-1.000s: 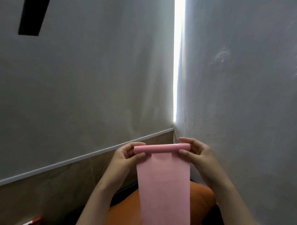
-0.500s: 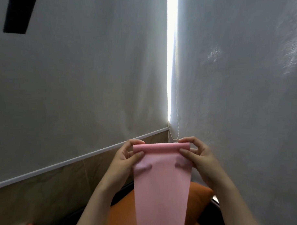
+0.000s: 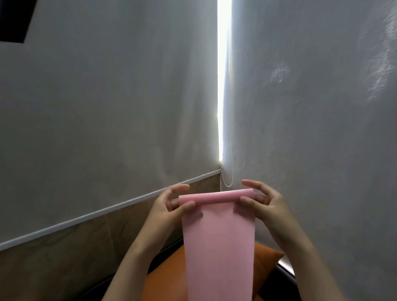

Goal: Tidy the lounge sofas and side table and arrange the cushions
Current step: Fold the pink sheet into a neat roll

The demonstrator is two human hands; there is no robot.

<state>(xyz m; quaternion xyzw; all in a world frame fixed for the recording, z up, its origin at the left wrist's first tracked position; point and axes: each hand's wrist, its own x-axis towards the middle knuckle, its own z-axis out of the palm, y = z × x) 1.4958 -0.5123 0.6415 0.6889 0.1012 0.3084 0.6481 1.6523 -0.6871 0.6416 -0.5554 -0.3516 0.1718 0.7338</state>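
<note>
A long pink band hangs in front of me, its top end rolled into a small tube. My left hand pinches the roll's left end between thumb and fingers. My right hand holds the right end, thumb on the front and fingers curled behind. Below the band an orange cushion rests on a dark sofa, mostly hidden by the band and my arms.
Two grey roller blinds meet in the corner, with a bright gap between them and a bead cord hanging there. A white blind rail runs above a tan tiled wall. A dark panel shows top left.
The view has tilted a little, so the corner gap sits further left. The rolled top of the pink band has grown slightly as both hands keep turning it.
</note>
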